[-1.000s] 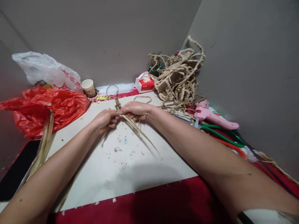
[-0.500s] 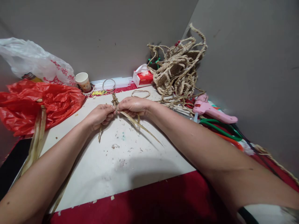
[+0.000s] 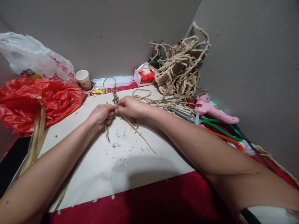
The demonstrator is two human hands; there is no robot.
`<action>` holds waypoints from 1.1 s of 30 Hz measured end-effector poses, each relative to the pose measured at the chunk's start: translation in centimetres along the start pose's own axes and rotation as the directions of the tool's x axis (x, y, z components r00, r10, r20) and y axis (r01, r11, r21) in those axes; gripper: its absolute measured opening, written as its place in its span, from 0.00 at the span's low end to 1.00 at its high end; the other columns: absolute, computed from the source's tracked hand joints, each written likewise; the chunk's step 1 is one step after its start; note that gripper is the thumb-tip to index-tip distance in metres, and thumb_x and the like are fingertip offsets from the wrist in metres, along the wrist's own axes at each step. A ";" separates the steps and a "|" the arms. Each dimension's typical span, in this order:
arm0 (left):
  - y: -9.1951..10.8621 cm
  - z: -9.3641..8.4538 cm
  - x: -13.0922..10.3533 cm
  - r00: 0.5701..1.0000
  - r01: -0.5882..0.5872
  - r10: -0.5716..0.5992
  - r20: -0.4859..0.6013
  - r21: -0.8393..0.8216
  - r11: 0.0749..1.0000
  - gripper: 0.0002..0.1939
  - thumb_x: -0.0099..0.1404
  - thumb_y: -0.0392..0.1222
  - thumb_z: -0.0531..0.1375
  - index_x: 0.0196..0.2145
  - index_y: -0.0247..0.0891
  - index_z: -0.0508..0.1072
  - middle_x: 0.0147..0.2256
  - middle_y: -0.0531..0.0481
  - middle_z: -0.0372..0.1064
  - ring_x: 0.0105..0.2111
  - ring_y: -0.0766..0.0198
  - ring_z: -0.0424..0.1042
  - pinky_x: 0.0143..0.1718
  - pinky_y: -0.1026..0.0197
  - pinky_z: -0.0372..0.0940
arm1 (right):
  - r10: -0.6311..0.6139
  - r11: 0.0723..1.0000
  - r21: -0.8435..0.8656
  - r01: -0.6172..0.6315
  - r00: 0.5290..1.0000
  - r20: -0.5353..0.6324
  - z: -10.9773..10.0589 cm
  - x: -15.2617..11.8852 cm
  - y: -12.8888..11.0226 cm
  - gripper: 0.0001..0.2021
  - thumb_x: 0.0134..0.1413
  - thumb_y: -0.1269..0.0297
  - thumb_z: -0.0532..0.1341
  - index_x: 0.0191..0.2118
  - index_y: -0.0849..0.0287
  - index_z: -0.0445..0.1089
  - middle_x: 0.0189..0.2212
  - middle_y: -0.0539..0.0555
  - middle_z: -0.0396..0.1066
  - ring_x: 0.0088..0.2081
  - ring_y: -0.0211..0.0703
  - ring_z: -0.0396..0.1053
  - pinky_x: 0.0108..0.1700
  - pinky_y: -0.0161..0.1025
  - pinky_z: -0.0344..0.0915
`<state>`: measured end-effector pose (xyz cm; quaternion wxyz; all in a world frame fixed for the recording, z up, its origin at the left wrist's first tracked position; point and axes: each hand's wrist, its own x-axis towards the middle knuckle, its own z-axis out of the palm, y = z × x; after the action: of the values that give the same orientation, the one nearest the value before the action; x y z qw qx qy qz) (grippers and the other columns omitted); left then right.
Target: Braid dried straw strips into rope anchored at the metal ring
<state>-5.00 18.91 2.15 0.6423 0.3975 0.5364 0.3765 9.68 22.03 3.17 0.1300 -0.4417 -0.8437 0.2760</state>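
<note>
Braided straw cord [image 3: 115,99], coarse and tan, at mid-board between both hands; loose flat strands trail toward the viewer. Left hand [image 3: 101,114] fingers pinched on it; right hand [image 3: 130,106] fingers closed on it, touching the left. White board [image 3: 121,165], flecked with chaff, on red cloth [image 3: 144,205]. Grey walls meet in a corner. Beyond: tangled straw rope heap [image 3: 179,71], paper cup [image 3: 83,79], crinkled red bag [image 3: 39,99], pink tool [image 3: 210,110], probably a glue gun

No readable text. White plastic bag [image 3: 35,60] has red characters, tissue pack [image 3: 145,77] has red print, both too blurred to read.
</note>
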 end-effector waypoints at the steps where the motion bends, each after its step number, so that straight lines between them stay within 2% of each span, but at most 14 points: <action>1: -0.1 0.2 0.0 0.999 -0.027 0.028 -0.031 0.022 0.999 0.10 0.54 0.32 0.55 0.18 0.35 0.62 0.13 0.60 0.45 0.10 0.77 0.41 0.10 0.71 0.37 | -0.008 1.000 -0.016 0.008 1.000 0.004 0.0 0.0 0.0 0.11 0.52 0.65 0.58 0.23 0.63 0.62 0.19 0.47 0.55 0.23 0.31 0.51 0.26 0.33 0.45; 7: -0.4 0.9 0.0 0.986 -0.053 0.067 -0.151 0.091 0.994 0.08 0.52 0.31 0.55 0.16 0.35 0.64 0.10 0.60 0.45 0.09 0.77 0.41 0.11 0.69 0.37 | 0.015 1.000 -0.004 -0.015 0.989 0.147 -1.5 -0.5 0.3 0.08 0.52 0.66 0.58 0.26 0.63 0.67 0.18 0.48 0.60 0.22 0.32 0.53 0.25 0.33 0.46; 13: -0.4 0.8 0.1 0.988 -0.052 0.069 -0.141 0.123 0.991 0.07 0.52 0.33 0.56 0.17 0.34 0.66 0.10 0.60 0.46 0.09 0.77 0.41 0.12 0.69 0.36 | 0.015 1.000 -0.012 -0.014 0.995 0.102 -2.7 -0.5 0.3 0.09 0.52 0.72 0.56 0.25 0.64 0.70 0.20 0.50 0.63 0.24 0.34 0.56 0.27 0.33 0.49; 17: -0.6 0.4 0.1 0.996 -0.068 0.072 -0.060 0.068 0.995 0.08 0.51 0.33 0.56 0.16 0.36 0.63 0.11 0.60 0.45 0.10 0.77 0.41 0.12 0.69 0.36 | 0.007 1.000 0.003 -0.007 0.991 0.132 -1.7 -0.9 -1.0 0.10 0.55 0.69 0.54 0.28 0.64 0.70 0.23 0.53 0.67 0.24 0.35 0.58 0.27 0.32 0.51; 19: -0.6 0.2 0.1 0.997 -0.073 0.073 -0.013 0.028 0.997 0.12 0.51 0.34 0.57 0.15 0.37 0.57 0.11 0.60 0.44 0.10 0.77 0.41 0.12 0.69 0.36 | 0.028 0.996 -0.088 -0.016 0.990 0.136 -0.9 -1.3 -1.8 0.10 0.55 0.68 0.53 0.31 0.65 0.71 0.28 0.57 0.71 0.28 0.38 0.63 0.29 0.34 0.53; 22: -0.6 0.1 0.0 0.998 -0.065 0.065 -0.005 0.000 0.998 0.15 0.50 0.34 0.57 0.14 0.39 0.53 0.12 0.61 0.43 0.10 0.77 0.41 0.11 0.69 0.36 | 0.067 0.963 -0.268 -0.036 0.992 0.110 0.3 -1.7 -2.7 0.11 0.55 0.67 0.54 0.38 0.65 0.72 0.38 0.64 0.73 0.35 0.48 0.68 0.33 0.37 0.57; 24: -0.6 0.0 -0.1 0.997 -0.072 0.072 -0.005 0.003 0.997 0.16 0.49 0.33 0.57 0.13 0.39 0.52 0.12 0.60 0.43 0.10 0.78 0.41 0.11 0.70 0.36 | 0.063 0.946 -0.322 -0.022 0.991 0.118 0.9 -2.0 -3.1 0.10 0.54 0.68 0.55 0.39 0.64 0.72 0.40 0.65 0.73 0.37 0.50 0.69 0.34 0.39 0.57; 27: -0.6 -0.3 -0.1 0.997 -0.072 0.072 0.036 -0.001 0.997 0.15 0.50 0.31 0.58 0.13 0.37 0.55 0.12 0.60 0.44 0.10 0.78 0.43 0.11 0.70 0.38 | 0.024 0.946 -0.322 0.034 0.984 0.174 0.6 -2.5 -3.6 0.08 0.52 0.70 0.57 0.36 0.63 0.73 0.37 0.64 0.74 0.34 0.48 0.69 0.33 0.38 0.56; 30: -0.5 -0.7 0.0 0.996 -0.027 0.030 0.080 -0.040 0.999 0.14 0.51 0.31 0.59 0.15 0.36 0.58 0.12 0.60 0.44 0.10 0.78 0.42 0.10 0.71 0.38 | -0.070 0.968 -0.206 0.145 0.940 0.334 -1.4 -3.1 -3.5 0.08 0.55 0.67 0.58 0.28 0.63 0.71 0.29 0.58 0.72 0.28 0.41 0.65 0.30 0.36 0.54; 32: -0.4 -1.0 0.1 0.995 -0.008 0.015 0.103 -0.067 0.998 0.12 0.53 0.31 0.59 0.17 0.35 0.61 0.13 0.61 0.43 0.11 0.78 0.41 0.10 0.72 0.38 | -0.088 0.990 -0.069 0.122 0.925 0.368 -3.0 -3.0 -2.9 0.13 0.57 0.63 0.58 0.23 0.63 0.68 0.22 0.54 0.69 0.24 0.36 0.62 0.29 0.34 0.53; 33: -0.3 -1.1 0.2 0.993 -0.001 0.010 0.115 -0.076 0.997 0.11 0.54 0.31 0.59 0.18 0.35 0.62 0.13 0.61 0.42 0.11 0.78 0.41 0.10 0.73 0.38 | -0.058 0.998 -0.016 0.067 0.945 0.321 -3.6 -2.8 -2.5 0.15 0.57 0.61 0.58 0.22 0.63 0.67 0.20 0.53 0.67 0.22 0.35 0.60 0.28 0.33 0.52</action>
<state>-6.05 19.04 1.65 0.6859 0.3951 0.4827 0.3748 11.30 19.92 7.60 -0.0057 -0.3658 -0.8707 0.3286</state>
